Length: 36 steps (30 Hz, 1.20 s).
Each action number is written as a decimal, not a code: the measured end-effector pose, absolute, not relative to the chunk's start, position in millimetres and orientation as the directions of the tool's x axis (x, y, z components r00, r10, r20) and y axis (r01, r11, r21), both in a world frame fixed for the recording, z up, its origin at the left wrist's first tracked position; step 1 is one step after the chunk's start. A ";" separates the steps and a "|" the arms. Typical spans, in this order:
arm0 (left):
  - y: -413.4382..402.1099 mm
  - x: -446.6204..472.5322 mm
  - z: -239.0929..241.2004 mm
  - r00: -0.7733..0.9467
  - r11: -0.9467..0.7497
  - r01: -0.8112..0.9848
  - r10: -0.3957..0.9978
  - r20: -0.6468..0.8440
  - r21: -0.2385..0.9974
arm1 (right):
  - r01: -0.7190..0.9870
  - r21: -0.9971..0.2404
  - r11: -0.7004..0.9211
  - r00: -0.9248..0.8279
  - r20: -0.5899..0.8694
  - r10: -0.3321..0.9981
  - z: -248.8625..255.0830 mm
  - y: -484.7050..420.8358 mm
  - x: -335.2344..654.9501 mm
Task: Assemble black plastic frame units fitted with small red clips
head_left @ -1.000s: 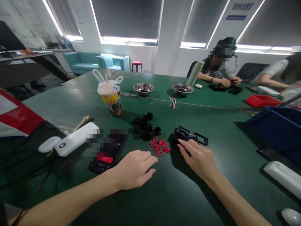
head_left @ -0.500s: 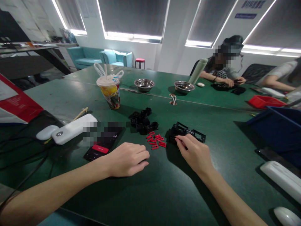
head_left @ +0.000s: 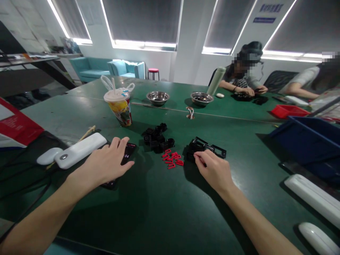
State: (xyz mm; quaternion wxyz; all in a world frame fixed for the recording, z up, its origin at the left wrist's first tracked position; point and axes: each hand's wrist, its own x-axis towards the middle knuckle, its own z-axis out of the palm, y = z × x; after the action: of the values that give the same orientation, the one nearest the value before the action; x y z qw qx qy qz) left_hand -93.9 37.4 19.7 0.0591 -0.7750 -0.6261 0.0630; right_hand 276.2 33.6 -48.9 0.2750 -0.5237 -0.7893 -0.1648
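My left hand (head_left: 107, 163) lies over a black phone (head_left: 126, 156) on the green table (head_left: 164, 209), fingers stretched out and apart, palm down. My right hand (head_left: 212, 170) rests with curled fingers pinching at the near edge of a pile of black plastic frames (head_left: 209, 148). Between the hands lie several small red clips (head_left: 172, 160). A heap of small black plastic parts (head_left: 157, 139) sits just beyond the clips.
A lidded drink cup (head_left: 119, 108) stands at the left, with a white power bank (head_left: 79, 150) and white case (head_left: 49, 156) nearer. Two steel bowls (head_left: 158, 97) sit mid-table. A blue bin (head_left: 310, 141) and red tray (head_left: 288, 111) are right. Two people work at the far side.
My left hand moved left from the bare table onto the phone and spread its fingers. My right hand stayed at the black frames.
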 end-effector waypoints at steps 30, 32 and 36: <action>37.1 -51.3 21.7 0.368 -0.400 0.899 0.911 0.186 0.178 | 0.916 -0.077 0.395 -0.260 0.634 0.728 -42.3 30.3 271.6; 40.4 -41.3 18.7 0.406 -0.446 0.864 0.891 0.202 0.235 | 0.909 -0.073 0.411 -0.271 0.644 0.716 -40.6 29.9 271.4; 47.6 -22.2 8.5 0.476 -0.534 0.776 0.845 0.244 0.335 | 0.889 -0.061 0.453 -0.306 0.656 0.690 -36.1 29.3 272.4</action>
State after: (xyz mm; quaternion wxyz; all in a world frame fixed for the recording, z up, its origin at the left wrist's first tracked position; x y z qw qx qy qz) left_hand -22.2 47.6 8.5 -0.0894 -0.8544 -0.4743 -0.1924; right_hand 272.4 29.3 -36.1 0.3142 -0.4982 -0.7924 -0.1588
